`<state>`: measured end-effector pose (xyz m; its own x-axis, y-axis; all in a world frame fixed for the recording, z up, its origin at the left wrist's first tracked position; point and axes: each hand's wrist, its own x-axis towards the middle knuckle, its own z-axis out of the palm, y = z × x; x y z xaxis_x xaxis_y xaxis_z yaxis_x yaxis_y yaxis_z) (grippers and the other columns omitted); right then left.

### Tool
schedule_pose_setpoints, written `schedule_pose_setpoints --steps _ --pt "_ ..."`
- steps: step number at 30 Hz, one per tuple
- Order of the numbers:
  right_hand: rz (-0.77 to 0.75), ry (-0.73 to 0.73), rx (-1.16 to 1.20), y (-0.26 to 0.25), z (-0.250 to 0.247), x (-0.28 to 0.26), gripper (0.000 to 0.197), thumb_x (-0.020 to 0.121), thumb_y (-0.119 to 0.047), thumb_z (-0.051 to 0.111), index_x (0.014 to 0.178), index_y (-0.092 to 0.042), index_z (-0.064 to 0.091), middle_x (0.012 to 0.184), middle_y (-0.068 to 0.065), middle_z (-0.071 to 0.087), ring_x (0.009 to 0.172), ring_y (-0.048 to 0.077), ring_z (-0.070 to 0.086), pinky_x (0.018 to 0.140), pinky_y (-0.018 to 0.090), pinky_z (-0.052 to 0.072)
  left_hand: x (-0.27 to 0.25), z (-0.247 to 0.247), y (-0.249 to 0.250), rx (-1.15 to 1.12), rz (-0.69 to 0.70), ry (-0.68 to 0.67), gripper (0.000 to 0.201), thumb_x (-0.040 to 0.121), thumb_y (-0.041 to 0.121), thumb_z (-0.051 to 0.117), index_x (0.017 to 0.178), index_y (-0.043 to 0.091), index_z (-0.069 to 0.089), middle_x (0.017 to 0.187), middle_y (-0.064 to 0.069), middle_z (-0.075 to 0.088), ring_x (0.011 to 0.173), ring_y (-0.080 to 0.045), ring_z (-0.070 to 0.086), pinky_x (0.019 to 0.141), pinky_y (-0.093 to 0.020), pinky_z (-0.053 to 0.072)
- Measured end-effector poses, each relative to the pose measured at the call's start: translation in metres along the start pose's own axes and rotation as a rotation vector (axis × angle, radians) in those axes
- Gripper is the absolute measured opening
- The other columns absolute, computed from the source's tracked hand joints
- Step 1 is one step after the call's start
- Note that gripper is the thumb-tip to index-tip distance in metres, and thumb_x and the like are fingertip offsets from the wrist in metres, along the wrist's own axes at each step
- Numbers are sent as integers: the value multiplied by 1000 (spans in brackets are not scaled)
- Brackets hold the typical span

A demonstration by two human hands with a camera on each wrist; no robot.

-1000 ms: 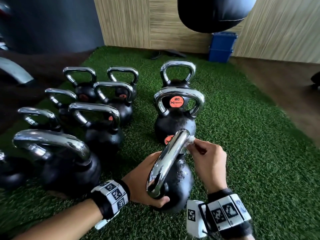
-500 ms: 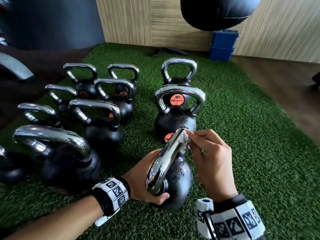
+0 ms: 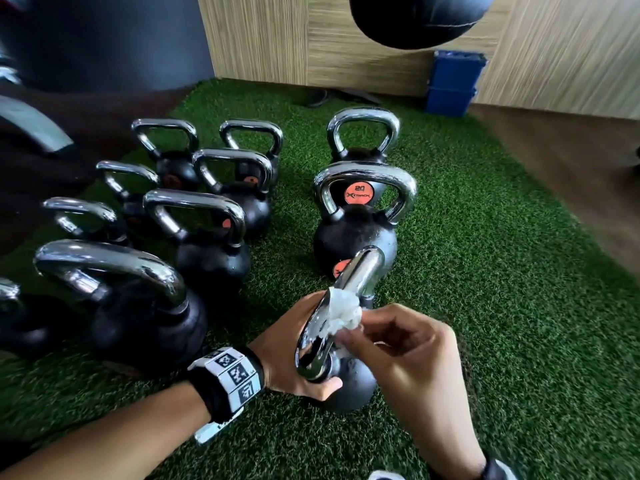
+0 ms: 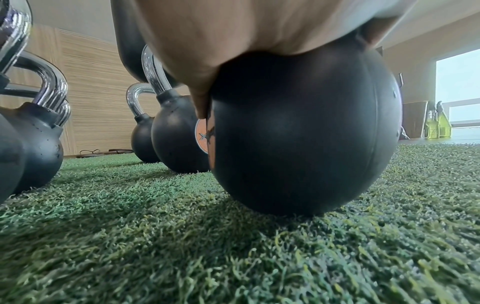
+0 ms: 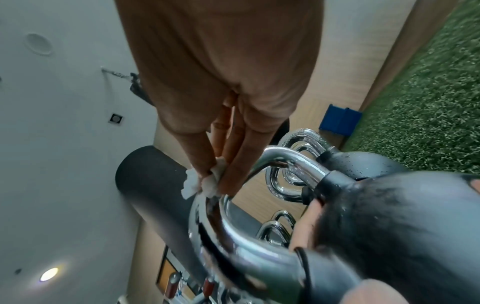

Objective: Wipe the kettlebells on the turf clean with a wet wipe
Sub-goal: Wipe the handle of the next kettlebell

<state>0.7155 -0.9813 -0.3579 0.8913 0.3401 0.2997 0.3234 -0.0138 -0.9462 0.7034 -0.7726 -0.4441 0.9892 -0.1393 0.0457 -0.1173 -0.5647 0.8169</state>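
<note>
A small black kettlebell [image 3: 353, 382] with a chrome handle [image 3: 349, 285] stands on the green turf [image 3: 502, 271] right in front of me. My left hand [image 3: 294, 355] grips its body near the handle's base, thumb across the front; the left wrist view shows the palm [image 4: 259, 30] on top of the ball [image 4: 303, 131]. My right hand [image 3: 405, 344] pinches a crumpled white wet wipe [image 3: 343, 311] against the middle of the handle. In the right wrist view the fingers [image 5: 233, 156] press the wipe [image 5: 205, 181] onto the chrome.
Several more black kettlebells [image 3: 207, 237] stand in rows to the left, and two [image 3: 360, 216] right behind the held one. A blue box [image 3: 453, 81] sits by the wood-panelled wall. A black punching bag [image 3: 419, 19] hangs overhead. Bare turf lies to the right.
My right hand slid the wipe from the far top end of the handle back toward me to its middle. The left hand kept its hold on the kettlebell.
</note>
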Motion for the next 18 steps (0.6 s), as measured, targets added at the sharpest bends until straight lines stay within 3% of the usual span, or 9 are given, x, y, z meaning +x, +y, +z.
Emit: schedule_pose_setpoints --steps 3,5,7,8,11,13,15,16,18 --pt "64 -92 36 4 5 -13 13 75 -21 87 78 -19 75 73 3 76 60 20 73 52 36 59 0 -2 3 15 -30 -30 109 42 49 86 118 71 11 125 40 20 126 2 29 103 -8 22" --pt "92 -112 85 10 5 -15 13 74 -22 87 77 -19 75 71 6 75 58 21 73 48 27 56 2 -3 2 17 -26 -55 116 47 28 97 117 63 11 127 36 21 125 6 28 104 -8 20" --pt "101 -125 99 15 6 -16 13 71 -27 86 76 -23 75 70 6 75 56 20 72 48 26 56 -1 -2 0 0 -17 -27 114 43 32 92 117 62 11 123 39 19 117 18 24 97 1 18" --pt "111 -142 92 17 7 -17 14 70 -31 86 75 -24 76 71 6 75 58 22 73 50 33 59 -1 -2 1 -10 -11 -15 111 40 35 85 117 62 10 122 40 19 116 19 24 96 2 19" --pt "162 -183 59 24 12 -22 20 67 -41 86 77 -26 78 75 5 77 64 27 74 59 52 61 3 -6 11 -102 34 -9 110 46 29 83 130 65 20 127 41 39 128 8 37 111 -19 36" --pt "184 -169 66 29 13 -23 26 64 -48 87 78 -27 79 79 4 77 67 27 75 61 54 61 3 -6 15 -116 109 -8 102 58 47 85 139 68 27 127 42 53 121 18 49 104 -11 41" --pt "180 -140 71 34 15 -23 29 62 -52 87 76 -27 80 79 5 76 68 30 74 59 55 60 3 -3 12 -135 102 61 102 60 69 82 147 48 33 116 31 59 115 14 55 105 -11 40" --pt "176 -121 57 36 17 -23 25 62 -48 88 74 -26 80 78 6 75 67 32 73 58 56 59 3 -3 11 -118 83 93 106 59 67 84 148 43 32 111 27 55 117 8 55 109 -17 39" --pt "182 -103 30 45 20 -23 10 69 -22 90 71 -19 80 76 9 73 68 35 71 56 54 59 3 -3 14 -64 92 73 109 60 43 86 143 62 19 116 22 50 119 13 53 104 -13 40"
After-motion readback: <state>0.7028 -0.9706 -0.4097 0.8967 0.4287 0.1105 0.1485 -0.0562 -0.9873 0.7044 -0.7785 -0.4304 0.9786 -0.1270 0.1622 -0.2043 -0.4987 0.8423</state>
